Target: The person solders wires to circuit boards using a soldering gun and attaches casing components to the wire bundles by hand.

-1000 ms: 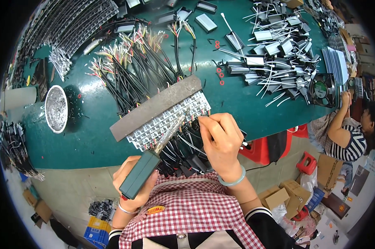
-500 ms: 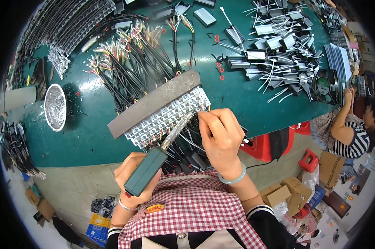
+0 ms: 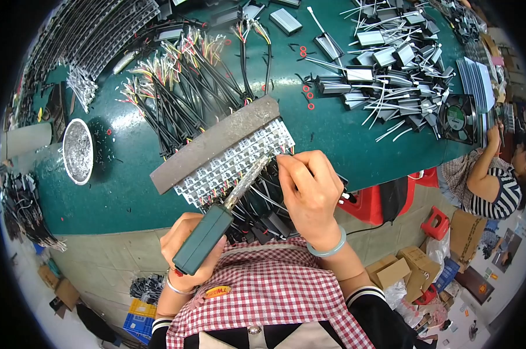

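Bar (image 3: 216, 143) along PCBs (image 3: 238, 156), iron (image 3: 203, 239) across, cables (image 3: 164, 119) behind, bowl (image 3: 91, 154) L

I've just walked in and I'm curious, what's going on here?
The person's left hand holds a green soldering iron, its tip near the edge of a circuit-board panel. The right hand is pinched beside the tip; what it holds is unclear. A gray bar lies along the panel's far side.
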Demonstrator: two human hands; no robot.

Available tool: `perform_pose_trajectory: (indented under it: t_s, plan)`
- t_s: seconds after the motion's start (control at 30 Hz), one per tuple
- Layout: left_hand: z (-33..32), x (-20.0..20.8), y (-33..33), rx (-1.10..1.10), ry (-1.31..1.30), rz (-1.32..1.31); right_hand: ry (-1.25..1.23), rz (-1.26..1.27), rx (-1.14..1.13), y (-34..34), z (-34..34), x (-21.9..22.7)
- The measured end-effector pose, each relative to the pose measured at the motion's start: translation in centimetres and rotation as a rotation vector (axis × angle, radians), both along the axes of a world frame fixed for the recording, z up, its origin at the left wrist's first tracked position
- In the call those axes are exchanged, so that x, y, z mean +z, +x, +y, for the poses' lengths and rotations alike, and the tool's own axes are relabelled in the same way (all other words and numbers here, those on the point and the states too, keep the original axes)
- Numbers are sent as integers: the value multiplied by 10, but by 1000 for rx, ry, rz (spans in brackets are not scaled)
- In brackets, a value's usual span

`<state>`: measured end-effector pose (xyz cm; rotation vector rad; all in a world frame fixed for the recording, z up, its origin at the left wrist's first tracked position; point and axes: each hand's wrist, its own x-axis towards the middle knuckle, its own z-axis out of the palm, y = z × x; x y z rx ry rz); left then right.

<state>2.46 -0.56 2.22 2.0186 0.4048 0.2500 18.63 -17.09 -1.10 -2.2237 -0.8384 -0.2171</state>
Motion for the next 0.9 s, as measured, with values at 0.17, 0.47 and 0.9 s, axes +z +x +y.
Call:
perform_pose_trajectory:
  t_s: [0.17,0.47,0.9]
  plan:
    - [0,-2,0,-9,-6,-22,0,2,1,0,0,0]
    - [0,-2,1,-17,0,-26,11,23,4,0,-1,0]
    - [-4,-7,-1,25,32,-43,20,18,18,1,-1,1]
